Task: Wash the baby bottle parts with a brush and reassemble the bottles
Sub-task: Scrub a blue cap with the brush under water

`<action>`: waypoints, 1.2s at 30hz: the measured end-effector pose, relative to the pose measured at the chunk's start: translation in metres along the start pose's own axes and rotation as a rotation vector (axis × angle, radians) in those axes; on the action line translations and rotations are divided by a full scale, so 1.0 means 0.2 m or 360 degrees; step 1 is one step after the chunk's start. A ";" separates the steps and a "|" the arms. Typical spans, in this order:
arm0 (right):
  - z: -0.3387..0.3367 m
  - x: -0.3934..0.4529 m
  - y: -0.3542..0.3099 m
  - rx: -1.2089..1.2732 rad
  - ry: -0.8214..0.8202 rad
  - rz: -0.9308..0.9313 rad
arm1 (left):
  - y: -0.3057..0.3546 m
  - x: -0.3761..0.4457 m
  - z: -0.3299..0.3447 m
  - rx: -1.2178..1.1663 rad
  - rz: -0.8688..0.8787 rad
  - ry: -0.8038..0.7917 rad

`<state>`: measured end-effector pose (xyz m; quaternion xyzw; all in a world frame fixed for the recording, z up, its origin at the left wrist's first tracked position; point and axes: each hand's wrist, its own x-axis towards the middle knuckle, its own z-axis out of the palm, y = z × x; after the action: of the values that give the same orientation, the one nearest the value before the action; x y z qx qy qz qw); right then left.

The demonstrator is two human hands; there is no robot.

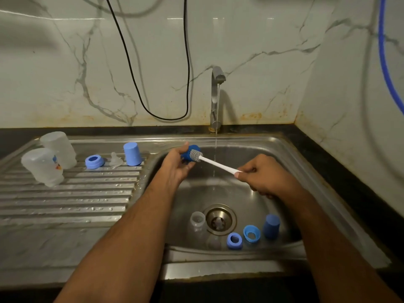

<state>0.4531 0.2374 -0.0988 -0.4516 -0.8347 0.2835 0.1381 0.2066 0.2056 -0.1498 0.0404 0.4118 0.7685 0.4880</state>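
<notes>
My left hand (178, 166) grips a dark blue bottle cap (190, 152) over the sink basin (290, 162). My right hand (264, 174) holds the white handle of a bottle brush (215, 162), whose grey bristle head lies against the cap. In the basin lie a clear bottle (197, 220), a blue ring (234, 240), a lighter blue ring (251, 232) and a dark blue cap (271, 226). On the drainboard (65, 200) stand two upturned clear bottles (43, 166), a blue ring (94, 161), a clear nipple (115, 159) and a light blue cap (132, 154).
The tap (216, 95) at the back runs a thin stream into the basin. A drain (219, 219) sits in the basin floor. A black cable (153, 84) hangs on the marble wall, a blue hose (387, 62) at right. Dark counter borders the sink.
</notes>
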 end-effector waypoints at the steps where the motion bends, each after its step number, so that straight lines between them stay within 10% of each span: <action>1: 0.01 0.00 0.00 -0.0074 0.0045 -0.0061 | 0.00 -0.01 0.01 0.0037 -0.0012 -0.0024; 12: 0.14 -0.03 -0.05 -0.0735 0.0329 -0.0314 | 0.06 -0.02 0.05 -0.0010 0.0033 -0.0069; 36: 0.17 -0.02 -0.07 -0.0325 0.0154 -0.0147 | 0.02 -0.04 0.04 0.0238 0.0156 -0.0051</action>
<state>0.4300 0.2161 -0.1185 -0.4376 -0.8714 0.1683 0.1445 0.2109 0.2037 -0.1391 0.1090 0.4576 0.7579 0.4519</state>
